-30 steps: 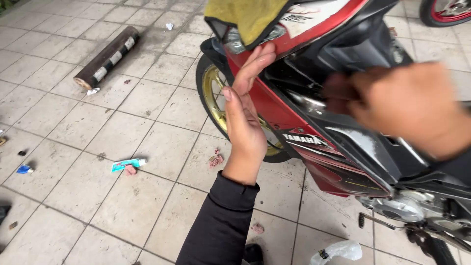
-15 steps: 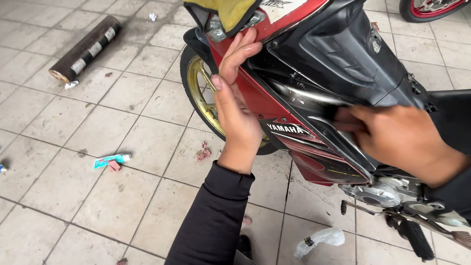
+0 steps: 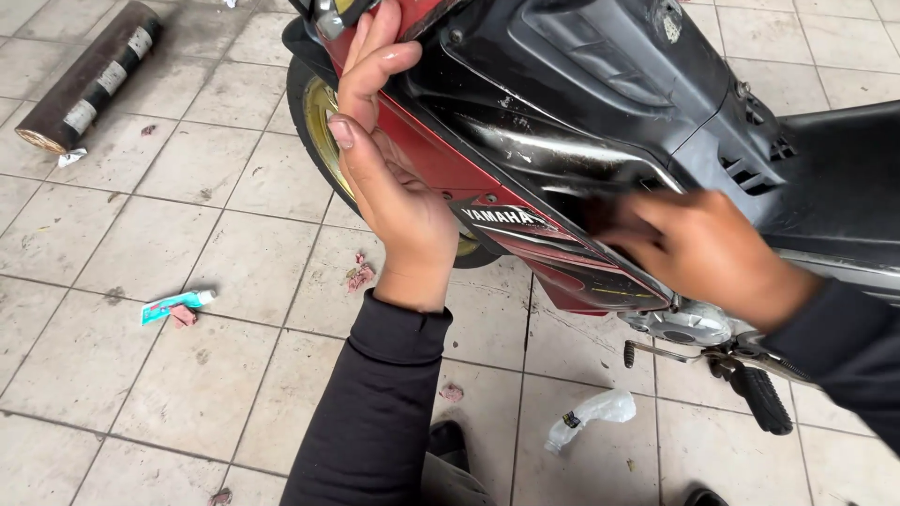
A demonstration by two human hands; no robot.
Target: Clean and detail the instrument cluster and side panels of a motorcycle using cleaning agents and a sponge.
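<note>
A motorcycle stands on a tiled floor, with a red side fairing (image 3: 441, 164) below a scuffed black body panel (image 3: 581, 84). My left hand (image 3: 394, 187) grips the front edge of the red fairing, fingers curled round it, beside the front wheel (image 3: 314, 122) with its gold rim. My right hand (image 3: 712, 248) is blurred and presses against the lower edge of the black panel, where it meets the red fairing. Whether it holds something dark I cannot tell. Both my arms are in black sleeves.
The black seat (image 3: 834, 178) is at the right, with the engine casing (image 3: 684, 323) and a foot peg (image 3: 759, 394) below. On the tiles lie a dark roll (image 3: 89, 80), a small tube (image 3: 173, 305), a crumpled plastic bottle (image 3: 591, 417) and pink scraps (image 3: 359, 274).
My view has moved closer and lower on the motorcycle. My right hand has slid down from the upper panel to the seam above the red fairing. My left hand has kept its grip.
</note>
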